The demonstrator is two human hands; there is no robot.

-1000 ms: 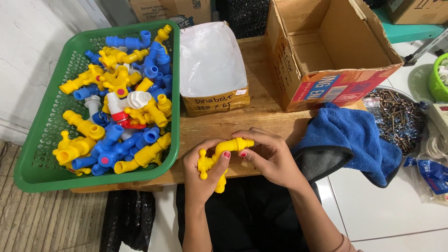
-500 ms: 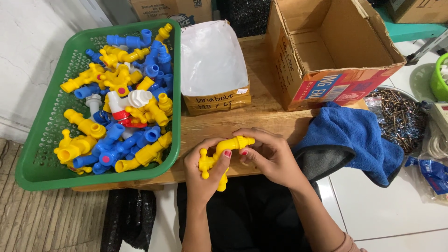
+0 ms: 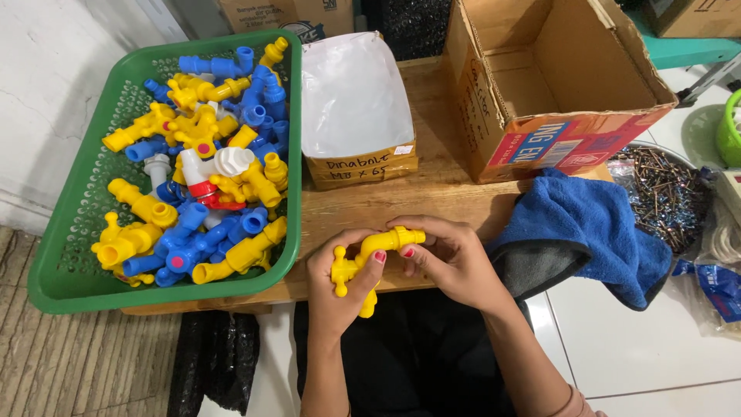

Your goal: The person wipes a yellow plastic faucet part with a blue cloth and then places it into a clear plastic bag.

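both hands close on a yellow plastic tap (image 3: 369,264) over the near edge of the wooden desk (image 3: 432,185): left hand (image 3: 336,289) grips its body, right hand (image 3: 451,259) pinches the spout end, beside the green basket (image 3: 69,255) of taps

The yellow tap (image 3: 370,259) held in the left hand (image 3: 340,289) and right hand (image 3: 451,259) looked like smooth, glossy plastic, as did the yellow and blue taps (image 3: 201,170) heaped in the green basket (image 3: 69,255), itself perforated plastic. The wooden table (image 3: 432,174) showed a matt grain. Near its right edge lay a soft, fuzzy blue cloth (image 3: 587,232); the open box (image 3: 556,85) at the far edge was matt cardboard, beside a small carton lined with thin white plastic (image 3: 351,96)
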